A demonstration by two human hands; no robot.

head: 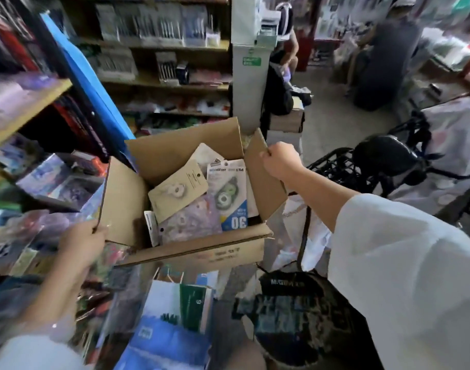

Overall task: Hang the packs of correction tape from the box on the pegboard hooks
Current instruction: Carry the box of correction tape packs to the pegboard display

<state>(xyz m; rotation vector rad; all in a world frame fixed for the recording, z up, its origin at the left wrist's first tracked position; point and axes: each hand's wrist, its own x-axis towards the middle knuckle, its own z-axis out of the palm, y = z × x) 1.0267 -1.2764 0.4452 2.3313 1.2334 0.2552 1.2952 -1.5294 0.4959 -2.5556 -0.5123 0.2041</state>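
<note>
we're opening the box (pixel 196 252): left hand (pixel 80 243) and right hand (pixel 280 160) each grip a flap. next, we'd pick a pack (pixel 228 193).

Both hands on box flaps, arms spread.

Left hand (pixel 81 243) low at left, fingers curled round the lower edge of the left flap (pixel 121 201), thumb on top; forearm runs up from bottom-left, somewhat blurred; right hand (pixel 280 160) reaches further forward, knuckles up, pinching the upper corner of the right flap (pixel 263 172); right forearm bare, loose white sleeve (pixel 404 276) from the elbow back.
</note>
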